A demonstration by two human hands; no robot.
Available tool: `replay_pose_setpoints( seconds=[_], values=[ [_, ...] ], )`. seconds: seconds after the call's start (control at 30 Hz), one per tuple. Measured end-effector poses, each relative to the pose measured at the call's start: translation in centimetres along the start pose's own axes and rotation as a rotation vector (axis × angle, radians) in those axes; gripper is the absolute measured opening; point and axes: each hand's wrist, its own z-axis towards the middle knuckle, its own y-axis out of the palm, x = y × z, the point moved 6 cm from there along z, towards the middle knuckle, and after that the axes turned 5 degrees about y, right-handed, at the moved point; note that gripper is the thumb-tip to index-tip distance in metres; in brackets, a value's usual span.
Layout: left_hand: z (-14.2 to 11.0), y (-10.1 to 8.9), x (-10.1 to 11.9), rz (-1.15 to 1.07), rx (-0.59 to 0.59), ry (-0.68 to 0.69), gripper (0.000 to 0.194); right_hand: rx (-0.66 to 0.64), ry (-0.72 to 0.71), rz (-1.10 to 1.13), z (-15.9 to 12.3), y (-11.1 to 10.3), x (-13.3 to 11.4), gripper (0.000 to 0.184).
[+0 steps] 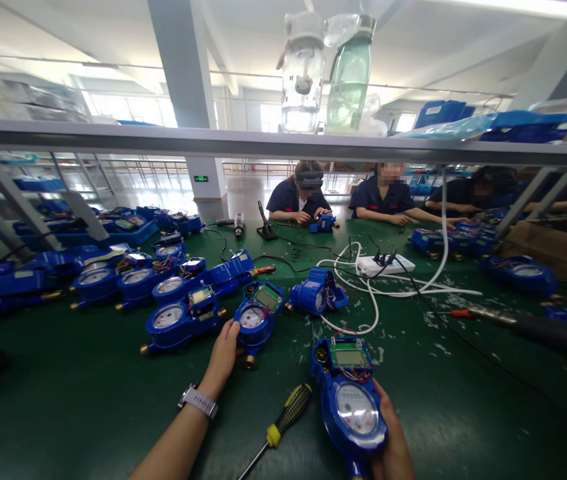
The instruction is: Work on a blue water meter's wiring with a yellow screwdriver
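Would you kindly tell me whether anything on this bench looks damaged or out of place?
Pale flecks interrupt the otherwise even green tabletop near the looped white cable; wear or debris, I cannot tell.

Left front: I find bare green table (88, 400) beside the left hand (223, 353), so a low passage is possible there.
Meter row: ahead of this hand, the touched meter (258, 317) and the crowded blue meters (136, 283) make a wall.
Screwdriver: it (290, 408) lies aslant between the hands, leaving me narrow lanes (above it is easier).
White cable: its loops (376, 317) and a small meter (316, 293) obstruct sliding beyond the held meter (350, 400).
Right side: bare surface lies beside the right hand (394, 427), until a thin black cable and the black-handled tool (518, 320).
Shelf: this bar (243, 138) crosses the whole width, limiting height farther away.
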Motion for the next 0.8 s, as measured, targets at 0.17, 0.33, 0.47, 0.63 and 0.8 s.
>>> replay_pose_setpoints(
  seconds=[0.17, 0.33, 0.47, 0.63, 0.8],
  values=[
    [0.0, 0.2, 0.4, -0.002, -0.026, -0.004, 0.053, 0.031, 0.016, -0.01, -0.1, -0.1, 0.0, 0.088],
    [-0.1, 0.0, 1.0, 0.035, -0.036, 0.021, 0.052, 0.064, 0.015, -0.012, -0.5, 0.2, -0.3, 0.091],
    [-0.1, -0.3, 1.6, 0.053, -0.039, 0.063, 0.05, 0.075, 0.016, -0.011, -0.3, 0.3, -0.2, 0.091],
    [-2.3, -0.3, 4.9, 0.053, -0.022, 0.238, 0.055, 0.085, 0.003, -0.016, -0.3, 0.2, -0.1, 0.093],
    [-10.9, 0.5, 13.7, -0.003, -0.146, 0.684, 0.037, 0.089, 0.01, -0.04, -0.7, 0.5, -0.5, 0.091]
  ],
)
